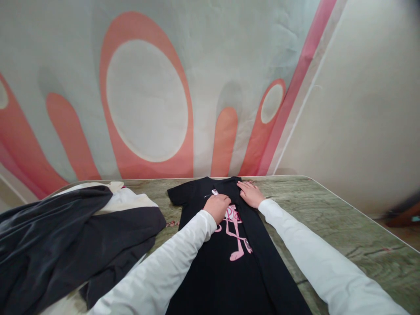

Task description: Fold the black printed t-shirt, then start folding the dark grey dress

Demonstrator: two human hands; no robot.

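Note:
A black T-shirt (pixel 213 280) with a pink cartoon figure (pixel 238 238) printed on its front lies on the table, its collar at the far edge. One short sleeve sticks out to the left; the right side is turned inward in a long fold. My left hand (pixel 217 208) rests on the chest over the print, fingers bent and pressed together on the cloth, their tips partly hidden. At the right shoulder, my right hand (pixel 251 194) lies flat on the folded edge with its fingers stretched out.
To the left lies a loose heap of dark clothes (pixel 75 236) with white and cream cloth (pixel 131 199) under it. The wood-patterned table (pixel 328 214) reaches to a wall covering (pixel 210 65) with red and white shapes. Something dark (pixel 405 208) stands beyond its right edge.

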